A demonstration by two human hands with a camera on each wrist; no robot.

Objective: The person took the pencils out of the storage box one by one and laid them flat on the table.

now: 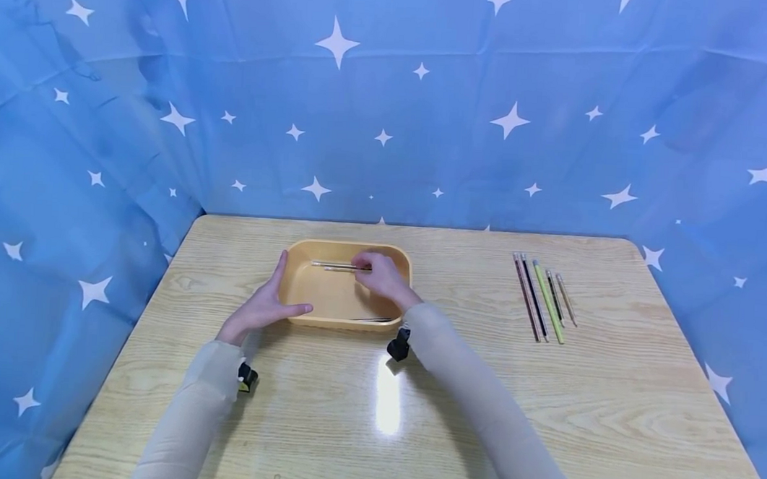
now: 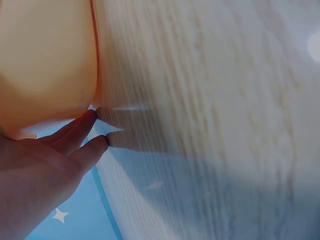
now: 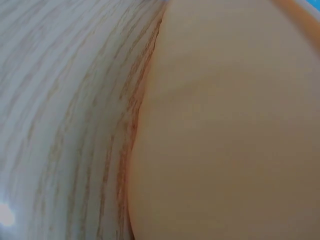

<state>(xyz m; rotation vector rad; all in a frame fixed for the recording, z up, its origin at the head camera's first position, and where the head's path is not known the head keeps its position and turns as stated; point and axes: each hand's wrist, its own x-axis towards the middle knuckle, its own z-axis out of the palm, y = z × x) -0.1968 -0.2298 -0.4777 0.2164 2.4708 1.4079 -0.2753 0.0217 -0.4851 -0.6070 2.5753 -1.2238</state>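
A yellow-orange tray (image 1: 329, 291) lies on the wooden table, seen from outside in the left wrist view (image 2: 50, 60) and right wrist view (image 3: 225, 130). My left hand (image 1: 264, 303) is spread against its left side, thumb over the front-left rim; its fairly straight fingers touch the outside in the left wrist view (image 2: 47, 167). Inside the tray, my right hand (image 1: 381, 277) has its fingers curled at the ends of two thin pencils (image 1: 330, 265), pinching at least one. The fingers cover those ends. The right wrist view does not show the right hand.
Several pencils (image 1: 539, 300), one of them bright green, lie side by side at the right of the table (image 1: 609, 396). A thin dark item (image 1: 374, 319) lies along the tray's front inner wall. Blue star-patterned cloth (image 1: 428, 126) stands behind and beside the table.
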